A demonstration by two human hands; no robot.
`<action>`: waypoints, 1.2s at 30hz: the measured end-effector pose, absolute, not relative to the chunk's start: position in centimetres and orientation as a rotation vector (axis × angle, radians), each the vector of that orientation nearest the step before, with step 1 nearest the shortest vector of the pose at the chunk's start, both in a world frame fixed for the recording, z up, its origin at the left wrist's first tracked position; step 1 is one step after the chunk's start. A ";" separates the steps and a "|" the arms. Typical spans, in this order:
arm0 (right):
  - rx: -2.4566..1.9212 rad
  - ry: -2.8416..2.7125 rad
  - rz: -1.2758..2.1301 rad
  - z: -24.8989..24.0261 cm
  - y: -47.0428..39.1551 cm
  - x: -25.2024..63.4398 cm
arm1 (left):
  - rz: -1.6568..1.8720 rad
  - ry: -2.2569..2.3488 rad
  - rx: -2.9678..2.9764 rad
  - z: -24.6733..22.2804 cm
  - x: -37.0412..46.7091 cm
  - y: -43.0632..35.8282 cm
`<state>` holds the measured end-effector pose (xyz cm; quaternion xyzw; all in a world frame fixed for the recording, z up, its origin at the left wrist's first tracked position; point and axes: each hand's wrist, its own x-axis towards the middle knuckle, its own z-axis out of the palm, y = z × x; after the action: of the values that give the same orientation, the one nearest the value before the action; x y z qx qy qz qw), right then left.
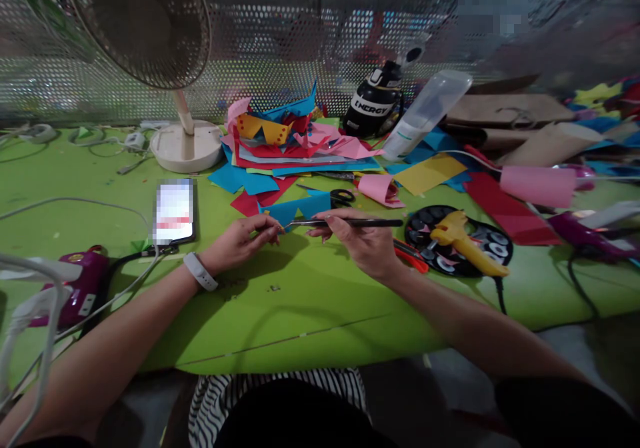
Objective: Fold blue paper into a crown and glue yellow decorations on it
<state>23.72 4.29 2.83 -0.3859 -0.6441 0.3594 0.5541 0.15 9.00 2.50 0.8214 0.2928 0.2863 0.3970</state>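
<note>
My right hand (pixel 361 240) is closed on a thin dark tweezer-like tool (pixel 373 223), held nearly level with its tip pointing left. The tip reaches the fingertips of my left hand (pixel 250 238), which are pinched together on something too small to make out. Just behind the hands lies a blue folded paper piece (pixel 300 206) with pointed notches. Black-handled scissors (pixel 343 198) rest at its right end. A red-orange handled tool (pixel 413 256) lies partly behind my right wrist.
A yellow glue gun (pixel 463 241) lies on a black palette-shaped mat (pixel 430 221) at right. A phone (pixel 174 211), purple power strip (pixel 83 285) and cables are at left. Behind stand a fan (pixel 187 147), stacked coloured paper (pixel 305 161) and a black bottle (pixel 373 105).
</note>
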 end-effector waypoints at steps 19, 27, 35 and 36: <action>-0.941 -1.492 0.946 2.7 4.3 23.6 | 0.690 0.725 2.085 2.6 0.2 8.9; -0.947 -1.465 0.972 3.0 4.3 23.3 | 0.691 0.695 1.977 2.7 0.1 8.5; -0.901 -1.479 0.942 3.0 4.0 23.1 | 0.665 0.692 1.955 2.2 0.2 8.8; -0.911 -1.482 0.928 3.0 3.9 23.1 | 0.654 0.690 1.945 2.2 0.2 8.8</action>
<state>23.10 3.91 3.00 -0.3850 -0.6268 0.3924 0.5522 0.20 8.83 2.23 0.7933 0.2817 0.2669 0.4692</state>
